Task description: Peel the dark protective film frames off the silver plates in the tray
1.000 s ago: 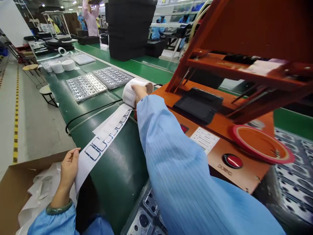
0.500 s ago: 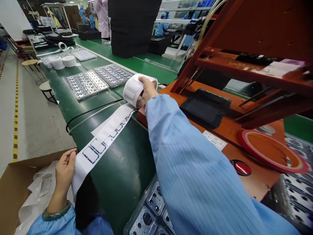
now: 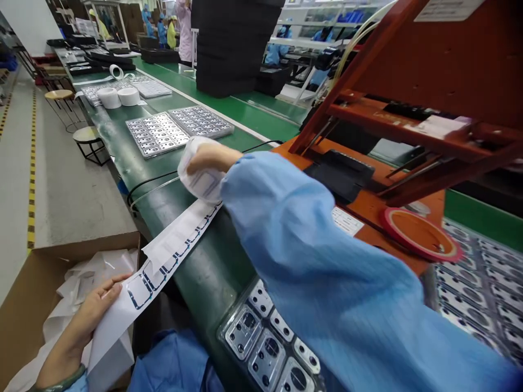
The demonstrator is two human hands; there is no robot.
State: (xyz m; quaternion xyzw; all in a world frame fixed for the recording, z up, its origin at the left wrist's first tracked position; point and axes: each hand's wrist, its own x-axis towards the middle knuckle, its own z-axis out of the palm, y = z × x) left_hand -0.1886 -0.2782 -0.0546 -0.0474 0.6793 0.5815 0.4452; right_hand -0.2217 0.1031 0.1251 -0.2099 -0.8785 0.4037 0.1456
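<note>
My right hand is wrapped around a roll of white adhesive labels, held over the green bench and smeared a little by motion. From the roll a white strip runs down towards me, carrying dark blue frame-shaped stickers, with a loose layer of its liner lifted along one side. My left hand pinches the strip's near end between thumb and fingers, above a cardboard box. The strip's tail hangs below that hand. A tray of silver metal plates lies at the bench's near edge, partly hidden by my right sleeve.
An orange press machine stands on the right, with a red-rimmed tape roll on its base. Trays of plates and white rolls sit farther along the bench. Crumpled liner fills the cardboard box. A black stack rises behind.
My right hand has brought the roll left and nearer, turning it. My left hand has shifted down and left with the strip. The camera view has shifted slightly.
</note>
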